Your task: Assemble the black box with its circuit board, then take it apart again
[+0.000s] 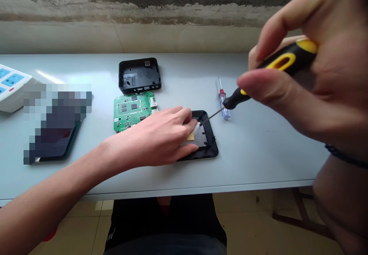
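My right hand (290,67) is wrapped round a black and yellow screwdriver (287,61), whose thin shaft slants down to the upper inner edge of a black plastic cover (212,147). Over the left part of that cover lies my left hand (175,132), thumb and fingers apart, pressing on it. A grey metal plate (199,136) with a yellow pad sits inside the cover, partly hidden by the fingers. Left of it is a green circuit board (128,113), partly under my left hand. Behind the board stands an open black case shell (139,75).
A small screwdriver with a clear handle (226,111) lies right of the cover. At the left are a dark phone-like device (61,140), partly pixelated, and a white power strip (14,102). The table's front edge (201,190) runs below; a wall stands behind.
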`<action>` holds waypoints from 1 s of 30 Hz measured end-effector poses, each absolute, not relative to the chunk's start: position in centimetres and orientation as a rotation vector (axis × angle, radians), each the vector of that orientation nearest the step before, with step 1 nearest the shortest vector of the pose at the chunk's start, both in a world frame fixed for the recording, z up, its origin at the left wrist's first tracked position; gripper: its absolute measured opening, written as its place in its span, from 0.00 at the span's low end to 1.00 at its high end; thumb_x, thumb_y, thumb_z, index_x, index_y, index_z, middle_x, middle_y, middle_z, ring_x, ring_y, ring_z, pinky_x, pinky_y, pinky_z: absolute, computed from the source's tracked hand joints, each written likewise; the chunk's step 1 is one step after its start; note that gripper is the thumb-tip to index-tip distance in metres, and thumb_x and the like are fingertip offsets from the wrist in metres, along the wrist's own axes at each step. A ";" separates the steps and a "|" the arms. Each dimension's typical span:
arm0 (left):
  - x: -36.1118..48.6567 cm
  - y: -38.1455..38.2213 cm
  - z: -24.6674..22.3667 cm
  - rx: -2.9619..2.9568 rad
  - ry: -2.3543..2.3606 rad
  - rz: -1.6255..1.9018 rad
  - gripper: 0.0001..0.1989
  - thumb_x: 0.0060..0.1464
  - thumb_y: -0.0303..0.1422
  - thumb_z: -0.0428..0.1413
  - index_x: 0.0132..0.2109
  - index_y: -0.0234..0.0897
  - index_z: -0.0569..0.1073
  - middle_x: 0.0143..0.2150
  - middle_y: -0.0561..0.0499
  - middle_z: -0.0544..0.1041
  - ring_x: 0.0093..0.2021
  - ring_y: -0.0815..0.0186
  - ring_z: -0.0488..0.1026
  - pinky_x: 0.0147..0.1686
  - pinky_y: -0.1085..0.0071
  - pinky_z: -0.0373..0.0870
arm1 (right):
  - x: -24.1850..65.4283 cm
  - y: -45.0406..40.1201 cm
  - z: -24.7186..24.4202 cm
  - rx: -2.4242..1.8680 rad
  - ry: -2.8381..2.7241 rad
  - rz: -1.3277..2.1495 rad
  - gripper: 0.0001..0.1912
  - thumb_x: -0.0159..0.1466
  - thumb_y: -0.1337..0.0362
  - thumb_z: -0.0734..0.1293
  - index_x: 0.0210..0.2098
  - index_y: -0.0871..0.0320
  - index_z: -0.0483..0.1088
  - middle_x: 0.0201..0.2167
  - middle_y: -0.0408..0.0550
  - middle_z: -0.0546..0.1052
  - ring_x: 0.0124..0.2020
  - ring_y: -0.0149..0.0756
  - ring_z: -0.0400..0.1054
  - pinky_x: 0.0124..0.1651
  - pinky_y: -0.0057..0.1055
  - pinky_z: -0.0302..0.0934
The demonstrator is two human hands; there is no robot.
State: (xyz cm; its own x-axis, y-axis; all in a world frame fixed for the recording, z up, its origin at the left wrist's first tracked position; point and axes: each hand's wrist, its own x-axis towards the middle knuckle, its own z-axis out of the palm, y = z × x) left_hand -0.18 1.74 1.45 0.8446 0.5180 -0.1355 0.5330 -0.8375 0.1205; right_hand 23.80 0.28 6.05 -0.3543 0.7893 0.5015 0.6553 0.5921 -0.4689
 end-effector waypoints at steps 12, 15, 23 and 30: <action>-0.1 1.6 1.6 2.843 0.832 -0.204 0.21 0.73 0.42 0.53 0.61 0.30 0.74 0.51 0.42 0.72 0.44 0.56 0.71 0.42 0.60 0.70 | 23.2 2.1 6.7 -1.080 -2.314 -0.119 0.17 0.78 0.50 0.55 0.43 0.52 0.68 0.34 0.38 0.69 0.26 0.20 0.53 0.38 0.37 0.57; -0.1 1.6 1.3 2.860 0.829 -0.163 0.21 0.73 0.43 0.53 0.60 0.30 0.74 0.50 0.42 0.72 0.45 0.55 0.71 0.42 0.59 0.71 | 23.5 1.9 7.3 -1.079 -2.336 0.064 0.09 0.76 0.56 0.58 0.44 0.52 0.66 0.36 0.38 0.68 0.28 0.21 0.57 0.36 0.37 0.58; -0.2 1.5 1.2 2.896 0.821 -0.122 0.20 0.72 0.42 0.53 0.58 0.29 0.75 0.48 0.41 0.72 0.43 0.55 0.71 0.40 0.59 0.72 | 24.3 2.0 7.3 -0.917 -2.417 0.125 0.05 0.74 0.58 0.60 0.48 0.48 0.64 0.43 0.39 0.69 0.37 0.28 0.61 0.40 0.39 0.58; 0.0 1.5 1.4 2.889 0.832 -0.131 0.20 0.72 0.43 0.54 0.58 0.29 0.75 0.48 0.41 0.73 0.43 0.56 0.72 0.40 0.60 0.71 | 23.1 2.0 7.4 -1.229 -2.347 -0.074 0.28 0.75 0.41 0.56 0.29 0.54 0.65 0.26 0.41 0.68 0.22 0.25 0.46 0.34 0.40 0.54</action>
State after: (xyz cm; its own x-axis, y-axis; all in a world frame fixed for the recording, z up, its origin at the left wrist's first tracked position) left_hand 0.01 1.54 1.38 0.8441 0.5227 -0.1197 0.5342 -0.8392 0.1023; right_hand 23.10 2.00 7.38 -0.4771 0.7595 0.4421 0.7857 0.5940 -0.1726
